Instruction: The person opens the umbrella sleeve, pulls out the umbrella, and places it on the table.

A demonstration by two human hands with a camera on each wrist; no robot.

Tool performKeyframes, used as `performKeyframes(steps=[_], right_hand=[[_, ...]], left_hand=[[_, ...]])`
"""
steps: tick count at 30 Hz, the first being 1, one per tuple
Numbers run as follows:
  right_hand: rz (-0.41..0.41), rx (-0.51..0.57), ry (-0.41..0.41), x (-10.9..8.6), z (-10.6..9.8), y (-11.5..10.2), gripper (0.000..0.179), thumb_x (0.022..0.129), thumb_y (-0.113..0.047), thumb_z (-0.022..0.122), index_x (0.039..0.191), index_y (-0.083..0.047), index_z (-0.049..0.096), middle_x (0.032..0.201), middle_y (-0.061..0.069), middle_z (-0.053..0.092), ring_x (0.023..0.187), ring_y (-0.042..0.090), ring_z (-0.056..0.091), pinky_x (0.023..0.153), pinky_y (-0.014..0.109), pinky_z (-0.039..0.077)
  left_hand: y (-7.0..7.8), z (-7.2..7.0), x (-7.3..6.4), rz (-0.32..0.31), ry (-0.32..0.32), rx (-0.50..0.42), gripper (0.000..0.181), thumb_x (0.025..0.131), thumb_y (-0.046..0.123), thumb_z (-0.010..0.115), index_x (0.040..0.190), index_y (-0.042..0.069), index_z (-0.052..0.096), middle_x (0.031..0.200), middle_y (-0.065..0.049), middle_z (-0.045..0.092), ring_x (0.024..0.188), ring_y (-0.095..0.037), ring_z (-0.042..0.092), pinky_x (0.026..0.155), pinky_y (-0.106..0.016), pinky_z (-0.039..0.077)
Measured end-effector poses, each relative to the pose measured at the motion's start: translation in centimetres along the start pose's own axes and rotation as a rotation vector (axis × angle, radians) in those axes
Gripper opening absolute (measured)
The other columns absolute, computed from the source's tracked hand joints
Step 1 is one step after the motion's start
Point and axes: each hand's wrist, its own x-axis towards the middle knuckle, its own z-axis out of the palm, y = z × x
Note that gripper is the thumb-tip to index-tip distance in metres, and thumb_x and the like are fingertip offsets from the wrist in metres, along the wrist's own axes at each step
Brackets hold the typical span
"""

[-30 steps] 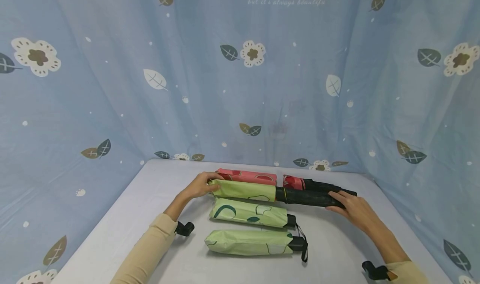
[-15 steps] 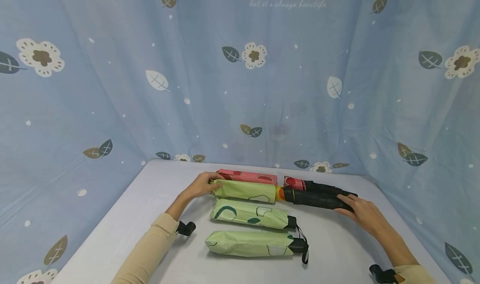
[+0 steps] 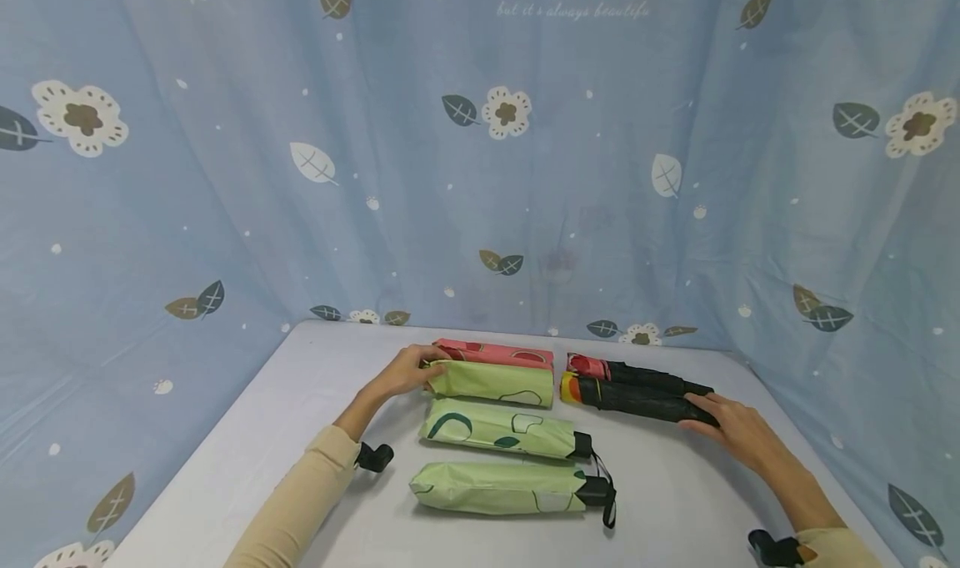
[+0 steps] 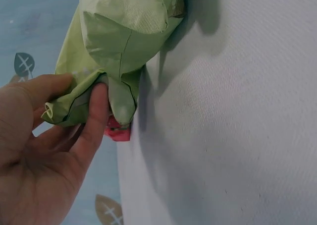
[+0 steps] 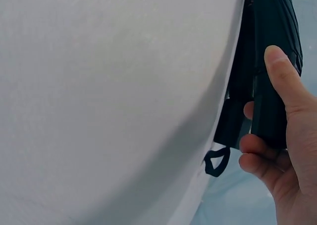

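My left hand [image 3: 405, 372] pinches the closed end of a light green umbrella cover [image 3: 491, 382] between thumb and fingers. In the left wrist view the cover's gathered tip [image 4: 74, 103] is bunched between them. On the right, my right hand [image 3: 735, 430] grips a folded black umbrella [image 3: 637, 399] by its handle end, the thumb lying along it in the right wrist view. Its other end, yellow and orange, faces the mouth of the cover across a small gap. Two umbrellas in green avocado-print covers, a middle one [image 3: 498, 428] and a front one [image 3: 502, 489], lie nearer.
Behind the green cover lies a red watermelon-print cover [image 3: 517, 353], and beside it a folded red and black umbrella [image 3: 645, 374]. Black wrist straps dangle from the handles of the front two umbrellas. A blue patterned curtain [image 3: 480, 176] surrounds the white table [image 3: 360, 518].
My right hand has drawn the black umbrella rightward out of the green cover, baring its yellow and orange end. The left hand has stayed on the cover's end.
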Motion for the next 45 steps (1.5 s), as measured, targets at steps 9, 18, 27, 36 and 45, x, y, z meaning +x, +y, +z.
performKeyframes(steps=[9,18,27,36,45], right_hand=[[0.002,0.04,-0.05,-0.2,1.0,0.8,0.059,0.085,-0.034,0.074,0.13,0.001,0.059,0.121,0.039,0.057,0.1,0.056,0.06,0.077,0.063,0.05],[0.006,0.022,-0.047,0.0,1.2,1.1,0.055,0.085,-0.026,0.075,0.13,0.0,0.059,0.119,0.036,0.059,0.103,0.055,0.059,0.08,0.063,0.049],[-0.01,0.043,0.006,-0.1,1.7,1.7,0.054,0.085,-0.027,0.075,0.13,-0.002,0.059,0.119,0.032,0.06,0.103,0.054,0.06,0.08,0.063,0.049],[-0.049,0.045,0.048,-0.5,1.8,2.0,0.051,0.081,-0.015,0.078,0.126,-0.001,0.06,0.11,0.029,0.062,0.092,0.047,0.064,0.073,0.058,0.053],[-0.002,0.012,0.016,-0.7,1.3,1.5,0.055,0.078,-0.014,0.08,0.128,-0.004,0.059,0.109,0.021,0.06,0.08,0.031,0.063,0.059,0.043,0.05]], left_hand=[[0.3,0.3,0.0,-0.011,-0.021,-0.018,0.031,0.101,0.016,0.056,0.128,0.003,0.062,0.122,-0.022,0.064,0.075,-0.025,0.069,0.064,-0.039,0.059],[0.4,0.2,-0.2,-0.013,0.027,-0.016,0.037,0.1,0.021,0.058,0.132,0.003,0.057,0.122,-0.021,0.064,0.098,-0.03,0.067,0.068,-0.043,0.059],[-0.2,-0.1,-0.5,-0.045,0.065,-0.008,0.045,0.098,0.025,0.061,0.137,0.004,0.053,0.122,-0.02,0.064,0.113,-0.038,0.062,0.071,-0.036,0.059],[-0.4,-0.4,-1.0,-0.024,0.046,-0.059,0.046,0.099,0.022,0.06,0.139,0.002,0.051,0.128,-0.025,0.059,0.113,-0.041,0.061,0.072,-0.042,0.059],[0.0,-0.8,-1.9,-0.039,0.054,-0.079,0.046,0.099,0.02,0.06,0.139,-0.001,0.051,0.133,-0.029,0.055,0.115,-0.041,0.059,0.074,-0.039,0.06]])
